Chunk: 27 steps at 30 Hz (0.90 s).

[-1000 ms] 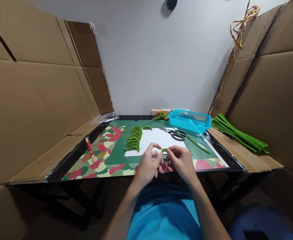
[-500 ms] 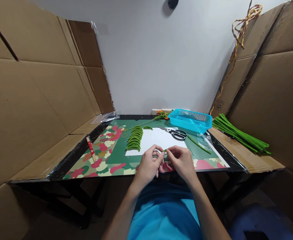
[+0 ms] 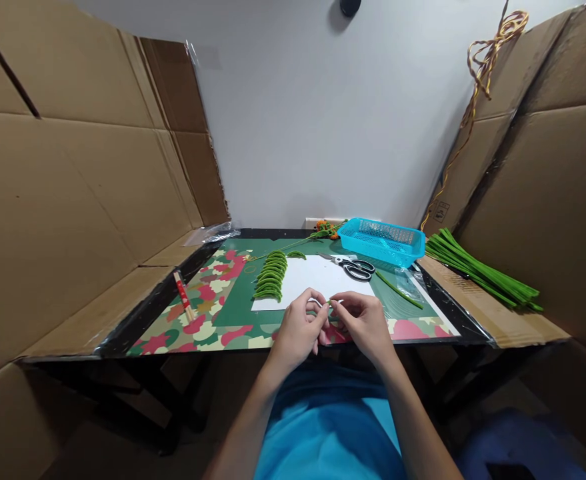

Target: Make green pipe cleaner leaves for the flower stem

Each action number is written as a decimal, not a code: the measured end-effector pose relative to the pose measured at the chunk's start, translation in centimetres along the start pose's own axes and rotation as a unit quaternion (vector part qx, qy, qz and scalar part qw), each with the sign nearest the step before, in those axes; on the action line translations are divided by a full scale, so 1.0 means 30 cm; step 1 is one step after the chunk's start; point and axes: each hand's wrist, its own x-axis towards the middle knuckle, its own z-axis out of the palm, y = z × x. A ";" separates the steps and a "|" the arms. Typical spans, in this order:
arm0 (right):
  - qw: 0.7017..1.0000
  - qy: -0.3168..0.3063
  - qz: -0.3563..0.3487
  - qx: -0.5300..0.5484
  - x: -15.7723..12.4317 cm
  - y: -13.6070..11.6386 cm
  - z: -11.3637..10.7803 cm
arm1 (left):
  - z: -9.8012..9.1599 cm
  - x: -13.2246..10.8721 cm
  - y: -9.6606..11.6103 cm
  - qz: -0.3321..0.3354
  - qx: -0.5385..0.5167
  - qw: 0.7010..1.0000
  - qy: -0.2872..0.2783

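Between my left hand [image 3: 303, 321] and my right hand [image 3: 360, 321] is a short piece of green pipe cleaner [image 3: 329, 302], pinched by the fingertips of both. Most of it is hidden by the fingers. The hands are close together over the near edge of a white sheet [image 3: 313, 279]. A row of curved green pipe cleaner leaves [image 3: 271, 275] lies along the sheet's left side, with one single leaf [image 3: 297, 255] by its top edge. Black-handled scissors [image 3: 357, 268] lie at the sheet's right, beside a straight green pipe cleaner [image 3: 397, 289].
A blue plastic basket [image 3: 383, 241] stands at the back right, with orange flowers on a green stem [image 3: 327, 230] to its left. A bundle of green pipe cleaners [image 3: 483, 270] rests on cardboard at right. Wrapped chopsticks [image 3: 183, 296] lie at left. Cardboard walls [image 3: 73, 173] flank the table.
My fingers have shifted very slightly around the green piece; both hands stay in the same place. The view has tilted a little. Nothing else has moved.
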 end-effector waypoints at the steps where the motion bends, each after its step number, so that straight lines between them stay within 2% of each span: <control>1: 1.000 0.000 0.000 -0.001 0.000 0.001 0.000 | -0.002 0.000 -0.004 0.001 0.001 1.000 -0.002; 9: 1.000 -0.001 0.000 0.016 0.004 0.004 0.001 | -0.002 -0.003 0.000 -0.001 -0.008 1.000 -0.002; 13: 0.999 0.024 -0.029 0.024 0.000 -0.001 -0.003 | 0.003 -0.003 0.011 0.000 0.004 1.000 0.016; 19: 0.998 -0.003 -0.065 0.005 0.000 0.000 -0.012 | 0.000 -0.002 0.003 0.011 0.022 0.999 -0.037; 27: 0.998 -0.007 -0.055 -0.008 -0.004 -0.004 -0.012 | -0.005 -0.001 -0.007 0.014 0.010 0.999 -0.039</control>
